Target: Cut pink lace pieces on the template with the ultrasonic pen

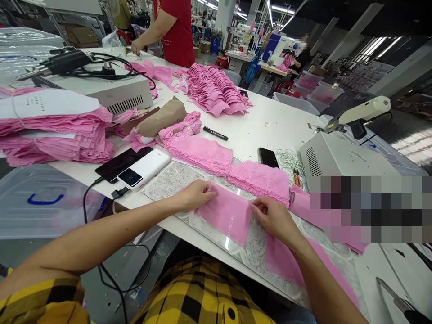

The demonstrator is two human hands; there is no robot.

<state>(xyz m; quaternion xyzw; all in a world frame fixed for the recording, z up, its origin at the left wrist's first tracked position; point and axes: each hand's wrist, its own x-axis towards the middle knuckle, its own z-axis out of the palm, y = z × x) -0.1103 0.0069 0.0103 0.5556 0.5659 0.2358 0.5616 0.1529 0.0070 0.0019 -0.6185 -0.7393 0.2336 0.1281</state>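
A pink fabric piece hangs between my two hands over a clear-topped, lace-patterned board. With thumb and fingers pinched, my left hand grips its upper left corner. My right hand is closed at the upper right corner, thumb and forefinger pressed together on the edge. Just beyond lie two stacks of pink lace pieces, a left stack and a right stack. More pink fabric lies flat on the board under my right forearm.
A white power bank and a dark phone lie at left, near tied pink bundles. Grey machine boxes with hand tools stand at left and right. A marker lies mid-table. Scissors rest at lower right. A person in red stands across the table.
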